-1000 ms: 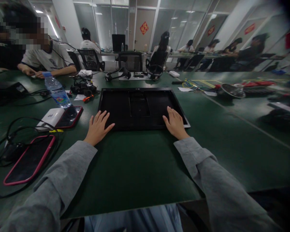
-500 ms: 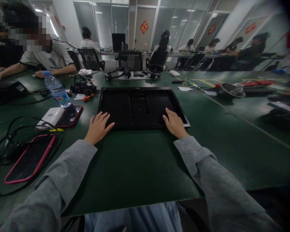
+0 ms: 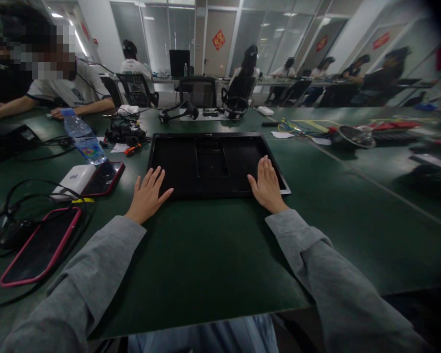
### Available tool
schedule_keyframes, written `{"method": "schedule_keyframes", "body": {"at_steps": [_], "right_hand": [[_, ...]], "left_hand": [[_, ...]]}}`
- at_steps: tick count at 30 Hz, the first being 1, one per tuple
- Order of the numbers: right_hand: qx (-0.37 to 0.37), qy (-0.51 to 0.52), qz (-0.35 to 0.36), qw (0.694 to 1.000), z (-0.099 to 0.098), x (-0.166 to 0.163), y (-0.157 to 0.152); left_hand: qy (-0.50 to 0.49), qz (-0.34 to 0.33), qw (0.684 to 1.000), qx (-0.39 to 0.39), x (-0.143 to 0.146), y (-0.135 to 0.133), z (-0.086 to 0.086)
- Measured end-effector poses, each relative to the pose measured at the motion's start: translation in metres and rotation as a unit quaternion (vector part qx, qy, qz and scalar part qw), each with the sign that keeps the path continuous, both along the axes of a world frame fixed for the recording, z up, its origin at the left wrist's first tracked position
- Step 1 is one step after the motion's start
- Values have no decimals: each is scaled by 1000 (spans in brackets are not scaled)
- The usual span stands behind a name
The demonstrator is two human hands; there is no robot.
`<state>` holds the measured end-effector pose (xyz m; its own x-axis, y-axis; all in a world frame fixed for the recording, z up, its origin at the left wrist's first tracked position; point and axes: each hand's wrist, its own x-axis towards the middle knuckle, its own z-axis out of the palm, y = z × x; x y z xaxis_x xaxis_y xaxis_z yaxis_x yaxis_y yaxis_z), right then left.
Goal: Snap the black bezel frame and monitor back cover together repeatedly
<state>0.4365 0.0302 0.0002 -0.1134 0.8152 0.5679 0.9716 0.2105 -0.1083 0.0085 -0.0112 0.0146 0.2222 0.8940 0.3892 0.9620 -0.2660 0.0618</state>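
A flat black rectangular panel (image 3: 213,147), like the back of a monitor, lies on the green table (image 3: 206,255) straight ahead. My left hand (image 3: 147,193) lies flat and open on the table at the panel's near left corner, fingertips touching its edge. My right hand (image 3: 266,184) rests flat and open on the panel's near right corner, fingers stretched forward. Both arms wear grey sleeves. Neither hand holds anything.
To the left lie a pink-edged phone (image 3: 40,247), black cables (image 3: 7,215), a white power bank (image 3: 73,179), a red-edged phone (image 3: 105,177) and a water bottle (image 3: 83,137). Headsets (image 3: 180,112) and gear sit beyond the panel. A person (image 3: 69,86) sits at far left; others sit behind.
My right hand slid slightly forward on the panel's corner. The view shifted a little; my left hand has stayed in place.
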Motion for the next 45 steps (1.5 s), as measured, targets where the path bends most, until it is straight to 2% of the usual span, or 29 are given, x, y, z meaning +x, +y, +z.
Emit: {"method": "schedule_keyframes", "body": {"at_steps": [7, 16, 21, 29, 35, 45], "right_hand": [[-32, 12, 5, 999, 1, 0, 0], [-6, 33, -2, 999, 6, -3, -5], [-40, 28, 8, 999, 5, -1, -2], [-43, 36, 16, 998, 5, 0, -1], [-77, 25, 20, 996, 4, 0, 0], [-40, 16, 13, 999, 10, -1, -4]], "left_hand": [[1, 4, 1000, -5, 1, -2, 4], [-6, 4, 1000, 12, 0, -2, 2], [12, -14, 1000, -11, 1, -3, 4], [14, -10, 1000, -7, 1, -2, 3], [12, -14, 1000, -9, 0, -2, 3], [3, -3, 1000, 17, -2, 0, -2]]}}
